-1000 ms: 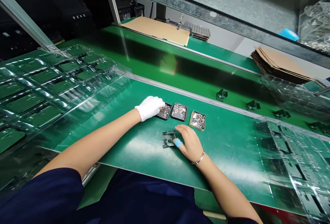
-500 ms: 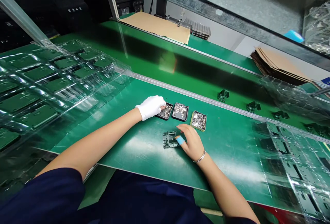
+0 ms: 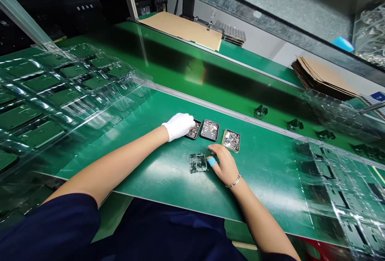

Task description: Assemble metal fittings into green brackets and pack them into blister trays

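Note:
My left hand, in a white glove, reaches over the leftmost small black tray of tiny metal parts. Its fingers are pinched together at the tray's near side, and what is between them is hidden. My right hand, with blue tape round the thumb and a bracelet on the wrist, is closed. A thin dark piece sticks out from its fingertips. Just left of that hand, a dark square frame-like part lies flat on the green table. The thumb is close to the frame's right edge.
A middle tray and a right tray hold more small metal parts. Clear plastic blister trays with dark parts stand at left and right. Several assembled parts stand beyond the metal rail.
My left hand has shifted slightly right over the leftmost tray. My right hand has drawn slightly right from the frame part, and the thin dark piece now shows at its fingertips.

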`<state>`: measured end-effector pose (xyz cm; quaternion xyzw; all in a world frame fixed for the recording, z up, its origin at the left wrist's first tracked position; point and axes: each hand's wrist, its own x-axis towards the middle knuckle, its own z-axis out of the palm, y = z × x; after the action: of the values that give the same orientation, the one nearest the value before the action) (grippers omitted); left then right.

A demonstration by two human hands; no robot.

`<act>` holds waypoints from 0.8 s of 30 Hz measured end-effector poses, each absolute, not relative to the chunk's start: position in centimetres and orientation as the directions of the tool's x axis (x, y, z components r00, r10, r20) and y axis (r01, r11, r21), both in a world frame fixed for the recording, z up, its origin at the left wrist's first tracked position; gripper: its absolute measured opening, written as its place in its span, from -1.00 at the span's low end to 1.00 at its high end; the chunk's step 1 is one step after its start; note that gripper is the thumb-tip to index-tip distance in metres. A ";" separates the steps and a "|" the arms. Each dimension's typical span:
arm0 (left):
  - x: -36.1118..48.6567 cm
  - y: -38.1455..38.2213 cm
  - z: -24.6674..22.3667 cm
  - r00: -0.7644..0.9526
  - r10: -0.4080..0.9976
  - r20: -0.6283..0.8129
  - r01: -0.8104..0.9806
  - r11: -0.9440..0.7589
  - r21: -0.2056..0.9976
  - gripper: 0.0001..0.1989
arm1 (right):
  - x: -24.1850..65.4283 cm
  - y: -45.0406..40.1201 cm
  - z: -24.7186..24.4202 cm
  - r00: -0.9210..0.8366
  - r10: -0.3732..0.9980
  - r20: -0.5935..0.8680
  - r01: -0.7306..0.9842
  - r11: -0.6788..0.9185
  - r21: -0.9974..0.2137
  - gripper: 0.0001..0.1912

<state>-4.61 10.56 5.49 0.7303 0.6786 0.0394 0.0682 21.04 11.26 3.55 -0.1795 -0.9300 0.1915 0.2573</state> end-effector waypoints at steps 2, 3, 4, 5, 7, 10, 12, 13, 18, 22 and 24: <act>-4.6 9.7 6.5 0.030 0.999 0.015 0.984 -0.032 0.176 -0.76 | 21.1 11.3 3.7 -0.791 0.449 0.415 0.230 0.848 -0.478 -0.71; -4.3 8.9 7.1 -0.004 0.999 0.052 0.972 -0.009 0.234 -0.74 | 21.1 11.3 3.9 -0.778 0.469 0.418 0.226 0.830 -0.510 -0.71; -3.9 7.8 7.8 -0.039 0.996 0.086 0.945 0.008 0.327 -0.73 | 21.1 11.1 4.1 -0.758 0.497 0.423 0.218 0.804 -0.554 -0.72; -3.2 6.6 8.5 -0.081 0.990 0.113 0.880 0.017 0.475 -0.73 | 21.1 10.9 4.4 -0.734 0.529 0.425 0.204 0.769 -0.605 -0.73; -1.4 3.9 9.6 -0.086 0.993 0.086 0.636 -0.011 0.771 -0.76 | 21.1 10.0 5.2 -0.704 0.577 0.414 0.146 0.688 -0.711 -0.77; 1.6 0.1 10.0 0.042 0.999 -0.001 0.402 -0.016 0.916 -0.82 | 20.9 8.2 6.3 -0.748 0.549 0.374 0.005 0.568 -0.823 -0.87; 3.1 -1.7 9.4 0.056 0.998 -0.024 0.353 0.003 0.936 -0.84 | 20.8 7.1 6.7 -0.789 0.507 0.347 -0.055 0.504 -0.862 -0.93; 3.6 -2.4 8.9 0.052 0.998 -0.030 0.347 0.010 0.938 -0.84 | 20.8 6.7 6.7 -0.804 0.492 0.333 -0.066 0.482 -0.874 -0.93; 4.1 -3.9 7.2 0.078 0.994 0.074 0.464 -0.102 0.880 -0.83 | 20.8 6.4 6.8 -0.872 0.415 0.260 -0.083 0.399 -0.913 -0.86; 4.3 -4.1 7.2 0.219 0.940 0.261 0.606 -0.340 0.719 -0.70 | 21.0 6.7 7.0 -0.921 0.330 0.207 -0.094 0.329 -0.940 -0.82; 4.2 -3.8 7.4 0.311 0.898 0.311 0.621 -0.440 0.649 -0.67 | 21.3 6.9 7.2 -0.943 0.274 0.191 -0.097 0.322 -0.942 -0.81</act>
<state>4.24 -3.82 7.36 0.7818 0.4858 0.3295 0.2101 21.27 6.90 7.17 -0.0554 -0.7972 0.5795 0.1601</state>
